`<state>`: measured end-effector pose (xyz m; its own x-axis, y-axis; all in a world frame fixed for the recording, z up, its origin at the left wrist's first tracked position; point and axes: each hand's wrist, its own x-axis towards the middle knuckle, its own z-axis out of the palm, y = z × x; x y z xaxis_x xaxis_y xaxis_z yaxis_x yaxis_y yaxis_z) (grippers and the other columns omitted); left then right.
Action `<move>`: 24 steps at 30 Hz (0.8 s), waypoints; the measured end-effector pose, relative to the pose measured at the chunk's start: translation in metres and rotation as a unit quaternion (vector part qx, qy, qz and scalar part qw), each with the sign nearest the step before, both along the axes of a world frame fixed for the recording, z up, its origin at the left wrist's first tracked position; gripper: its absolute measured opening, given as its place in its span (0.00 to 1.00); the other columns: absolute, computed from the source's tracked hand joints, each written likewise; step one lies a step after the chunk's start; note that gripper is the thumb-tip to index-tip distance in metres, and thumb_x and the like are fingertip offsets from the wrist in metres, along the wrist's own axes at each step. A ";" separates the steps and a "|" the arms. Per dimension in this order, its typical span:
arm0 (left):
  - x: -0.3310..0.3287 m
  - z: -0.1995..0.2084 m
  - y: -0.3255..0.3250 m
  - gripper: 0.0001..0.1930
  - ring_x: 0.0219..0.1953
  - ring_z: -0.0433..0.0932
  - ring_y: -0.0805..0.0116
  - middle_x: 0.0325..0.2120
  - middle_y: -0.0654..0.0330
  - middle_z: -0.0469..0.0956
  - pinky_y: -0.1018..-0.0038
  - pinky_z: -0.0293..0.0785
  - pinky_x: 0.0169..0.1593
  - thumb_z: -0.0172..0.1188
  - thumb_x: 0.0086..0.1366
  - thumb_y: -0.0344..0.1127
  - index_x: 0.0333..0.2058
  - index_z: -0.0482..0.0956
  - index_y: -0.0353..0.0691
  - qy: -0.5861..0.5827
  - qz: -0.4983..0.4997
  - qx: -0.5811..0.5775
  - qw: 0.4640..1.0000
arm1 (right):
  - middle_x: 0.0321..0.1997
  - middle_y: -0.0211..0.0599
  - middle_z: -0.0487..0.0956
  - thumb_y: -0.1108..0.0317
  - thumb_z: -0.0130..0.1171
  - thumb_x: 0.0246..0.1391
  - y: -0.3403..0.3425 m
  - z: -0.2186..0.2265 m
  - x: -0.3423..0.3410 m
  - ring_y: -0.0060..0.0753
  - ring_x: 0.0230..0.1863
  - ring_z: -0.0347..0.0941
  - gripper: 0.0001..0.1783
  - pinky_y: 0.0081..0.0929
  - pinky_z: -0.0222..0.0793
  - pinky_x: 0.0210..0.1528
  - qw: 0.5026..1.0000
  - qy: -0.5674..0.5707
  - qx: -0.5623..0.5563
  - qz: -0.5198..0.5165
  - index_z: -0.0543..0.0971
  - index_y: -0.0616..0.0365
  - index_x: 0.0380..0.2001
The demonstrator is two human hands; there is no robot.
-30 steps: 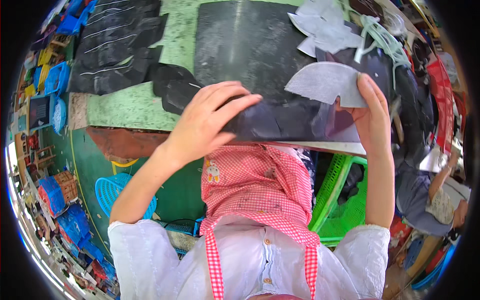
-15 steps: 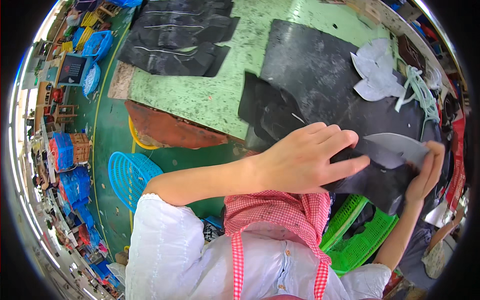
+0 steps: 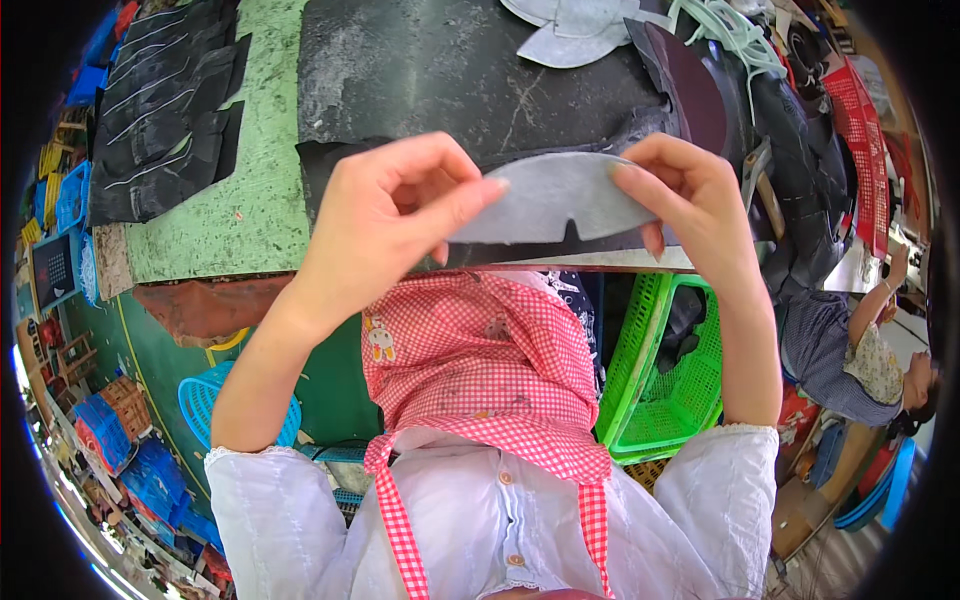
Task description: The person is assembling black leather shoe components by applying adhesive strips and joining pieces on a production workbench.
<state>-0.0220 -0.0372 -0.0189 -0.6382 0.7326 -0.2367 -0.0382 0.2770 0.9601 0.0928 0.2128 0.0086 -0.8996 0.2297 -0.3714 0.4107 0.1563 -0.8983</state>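
Observation:
A thin grey curved piece (image 3: 555,200) is held up level, its rounded edge toward the far side and a small notch in its straight near edge. My left hand (image 3: 395,205) pinches its left end between thumb and fingers. At the other end, my right hand (image 3: 695,195) grips it, thumb on top. Beneath both hands lies a large scuffed black sheet (image 3: 400,70) on the table. Beyond my right hand rests a black piece with a curved maroon area (image 3: 690,95). More grey cut pieces (image 3: 570,40) are at the far side.
Several black cut pieces with white lines (image 3: 165,110) lie on the green tabletop (image 3: 262,130). Pale green cord (image 3: 735,35) sits far right. A green basket (image 3: 635,370) with dark scraps and a blue basket (image 3: 205,400) stand below the table edge. Another person (image 3: 840,345) is at right.
My left hand has come off the black pieces and now holds the grey piece's left end. The piece has moved left, in front of me. The view has shifted right.

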 end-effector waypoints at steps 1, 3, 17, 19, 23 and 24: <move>-0.001 -0.002 0.001 0.08 0.22 0.77 0.82 0.28 0.64 0.83 0.84 0.64 0.22 0.63 0.72 0.36 0.38 0.83 0.37 -0.002 -0.001 -0.002 1.000 | 0.24 0.24 0.79 0.64 0.66 0.64 0.004 -0.003 -0.003 0.11 0.17 0.67 0.11 0.15 0.59 0.19 1.000 -0.002 -0.002 -0.001 0.82 0.62 0.37; -0.008 -0.007 0.001 0.09 0.13 0.73 0.82 0.21 0.64 0.81 0.86 0.56 0.16 0.66 0.71 0.36 0.35 0.82 0.36 -0.054 0.015 -0.003 0.998 | 0.21 0.23 0.77 0.62 0.67 0.64 0.013 -0.009 -0.008 0.11 0.16 0.67 0.12 0.15 0.58 0.19 0.997 -0.033 0.030 0.057 0.83 0.62 0.34; 0.000 -0.007 0.014 0.08 0.24 0.83 0.67 0.23 0.60 0.82 0.70 0.72 0.26 0.70 0.61 0.33 0.33 0.80 0.38 0.338 -0.111 -0.333 0.873 | 0.23 0.30 0.80 0.64 0.73 0.53 0.013 -0.035 -0.016 0.30 0.24 0.77 0.12 0.31 0.73 0.29 0.906 -0.029 0.381 0.184 0.81 0.59 0.31; 0.009 -0.018 0.004 0.13 0.44 0.83 0.57 0.37 0.58 0.83 0.62 0.76 0.45 0.71 0.53 0.28 0.38 0.79 0.39 0.439 -0.065 -0.069 0.893 | 0.35 0.33 0.82 0.67 0.76 0.42 0.011 -0.037 0.004 0.41 0.39 0.79 0.16 0.38 0.75 0.41 0.895 0.196 0.378 0.134 0.79 0.56 0.33; 0.025 -0.035 0.020 0.32 0.63 0.75 0.52 0.58 0.54 0.78 0.57 0.66 0.68 0.68 0.51 0.23 0.58 0.74 0.42 0.437 -0.086 0.023 0.895 | 0.51 0.39 0.81 0.69 0.74 0.42 -0.001 -0.061 0.001 0.46 0.53 0.78 0.28 0.40 0.75 0.55 0.786 0.402 0.394 0.255 0.79 0.55 0.49; 0.025 -0.036 0.021 0.32 0.63 0.75 0.52 0.58 0.54 0.78 0.57 0.66 0.68 0.68 0.51 0.23 0.58 0.74 0.42 0.439 -0.087 0.023 0.894 | 0.51 0.39 0.81 0.69 0.74 0.42 -0.001 -0.060 -0.001 0.46 0.53 0.78 0.28 0.40 0.75 0.55 0.786 0.404 0.395 0.253 0.79 0.55 0.49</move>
<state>0.0033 -0.0159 -0.0545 -0.4389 0.8351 0.3315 0.7752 0.1654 0.6097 0.0919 0.2120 -0.0511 -0.8192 -0.3610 0.4456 -0.5372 0.7552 -0.3757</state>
